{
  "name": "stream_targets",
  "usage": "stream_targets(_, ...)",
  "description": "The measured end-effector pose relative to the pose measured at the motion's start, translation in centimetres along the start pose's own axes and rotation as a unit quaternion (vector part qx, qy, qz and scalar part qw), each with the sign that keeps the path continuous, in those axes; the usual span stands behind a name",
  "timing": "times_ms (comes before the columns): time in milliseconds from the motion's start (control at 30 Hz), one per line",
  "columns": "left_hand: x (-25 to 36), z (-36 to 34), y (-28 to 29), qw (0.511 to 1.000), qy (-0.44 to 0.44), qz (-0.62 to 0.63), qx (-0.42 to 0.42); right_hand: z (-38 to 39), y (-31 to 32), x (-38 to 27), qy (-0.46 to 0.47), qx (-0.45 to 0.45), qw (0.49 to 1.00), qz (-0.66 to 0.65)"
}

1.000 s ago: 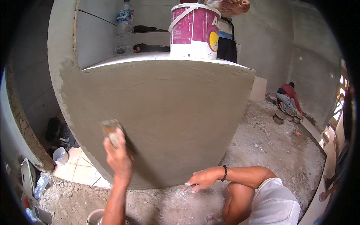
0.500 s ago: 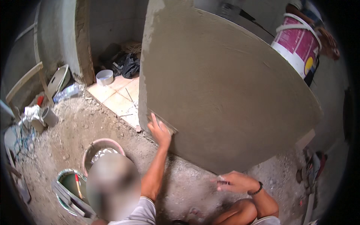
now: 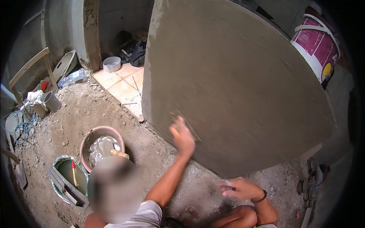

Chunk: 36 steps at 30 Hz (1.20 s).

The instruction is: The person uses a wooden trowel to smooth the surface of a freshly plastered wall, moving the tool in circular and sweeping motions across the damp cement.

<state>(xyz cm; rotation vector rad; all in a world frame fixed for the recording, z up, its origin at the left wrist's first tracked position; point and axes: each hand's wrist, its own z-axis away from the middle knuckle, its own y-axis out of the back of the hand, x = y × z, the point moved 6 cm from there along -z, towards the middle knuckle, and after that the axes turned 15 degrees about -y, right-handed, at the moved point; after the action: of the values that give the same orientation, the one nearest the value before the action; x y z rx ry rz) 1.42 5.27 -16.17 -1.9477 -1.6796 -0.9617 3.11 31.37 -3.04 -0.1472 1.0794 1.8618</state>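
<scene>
- Blurry oval (image 3: 116, 190) up front, no clue what's under it; covers the near edge of a pinkish basin (image 3: 122, 138)
- Right hand (image 3: 241, 189) looks loosely spread by the wall's bottom edge, fingertips smeared
- Left hand (image 3: 185, 138) gripping a flat tool (image 3: 175, 114) on the grey plastered wall (image 3: 235, 87), mostly hiding it
- Purple-and-white bucket (image 3: 315, 45) top right, base partly hidden behind the wall

A basin (image 3: 91, 140) lies left of the wall (image 3: 235, 95), a tub (image 3: 67, 156) left of that; behind, a container (image 3: 111, 67) sits on tiles (image 3: 121, 89); a bucket (image 3: 313, 42) is far right.
</scene>
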Motion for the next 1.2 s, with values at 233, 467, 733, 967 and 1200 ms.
stream_targets(233, 11.2, -17.8, 4.0, 0.996, -0.081, 0.001, -0.026, 1.4, 0.6, 1.6, -0.042, 0.042, 0.998, -0.003)
stream_targets(467, 6.3, 1.8, -1.5, 0.985, -0.164, -0.027, -0.055, -0.7, 0.7, -2.8, 0.031, 0.07, 0.996, 0.037)
stream_targets(733, 5.5, -6.5, 0.7, 0.999, 0.018, 0.025, 0.023, 4.9, -0.4, -1.1, -0.063, 0.047, 0.997, 0.006)
stream_targets(967, 8.3, 10.2, -4.3, 0.992, -0.064, 0.036, -0.101, 5.0, 0.4, -0.8, -0.08, 0.115, 0.99, -0.033)
stream_targets(1200, 4.1, 2.1, -1.7, 0.996, 0.076, 0.054, 0.006, 7.1, -1.2, -0.3, -0.062, 0.08, 0.995, -0.007)
